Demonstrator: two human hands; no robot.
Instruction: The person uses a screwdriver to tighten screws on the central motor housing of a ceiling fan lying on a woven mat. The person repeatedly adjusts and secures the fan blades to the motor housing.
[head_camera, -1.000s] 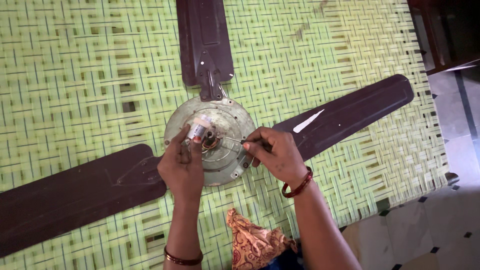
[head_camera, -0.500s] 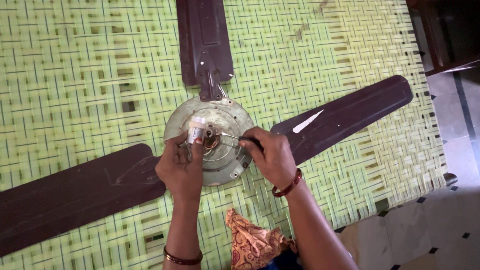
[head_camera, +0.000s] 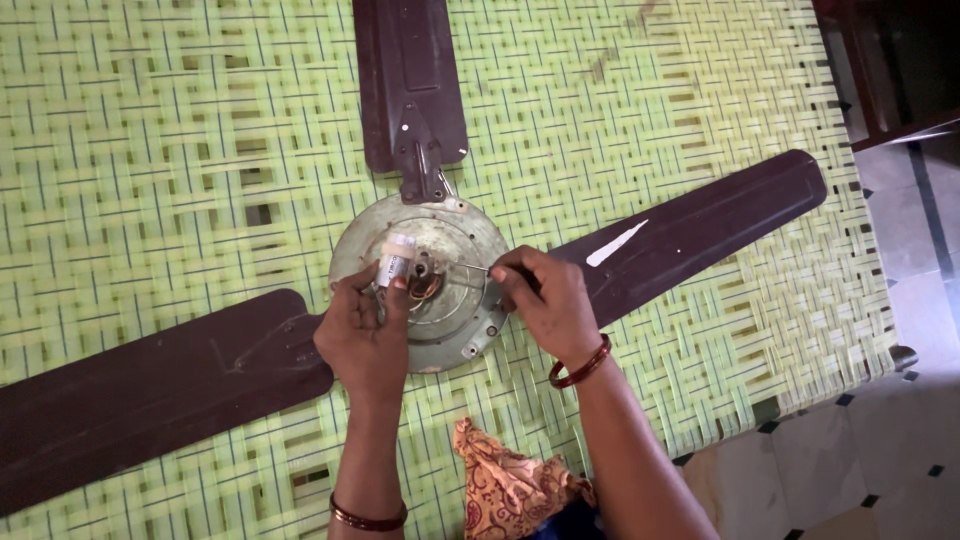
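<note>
At the centre of the frame lies a round, pale grey-green metal motor housing (head_camera: 440, 290) of a ceiling fan, resting on a bed strung with woven yellow-green plastic webbing (head_camera: 180, 130). Three dark brown metal fan blades spread from it: one (head_camera: 408, 80) runs to the top edge, one (head_camera: 700, 225) to the right, and one (head_camera: 150, 395) to the lower left.

Over the housing's left half, the left hand (head_camera: 362, 335) pinches a small white cylindrical part with a dark band (head_camera: 394, 262), seemingly a capacitor, between thumb and fingers; its grip is narrow and closed on that part. Thin coppery wires (head_camera: 425, 287) show just beside it, near the central shaft.

From the right, the right hand (head_camera: 548, 305) has its fingers curled round a dark handle, and a slim metal shaft (head_camera: 468, 267) points from it toward the hub; this is probably a small screwdriver, and the grip is closed on it. Each wrist wears a reddish-brown bangle (head_camera: 580, 365).

Judging by this, the step in hand is work on the wiring or fixing at the hub. What follows calls for a steady tool tip at the centre, with the left hand keeping the white part clear of the wires.

A patterned orange cloth (head_camera: 505, 485) shows at the bottom edge, and tiled floor (head_camera: 880, 450) at the lower right.
</note>
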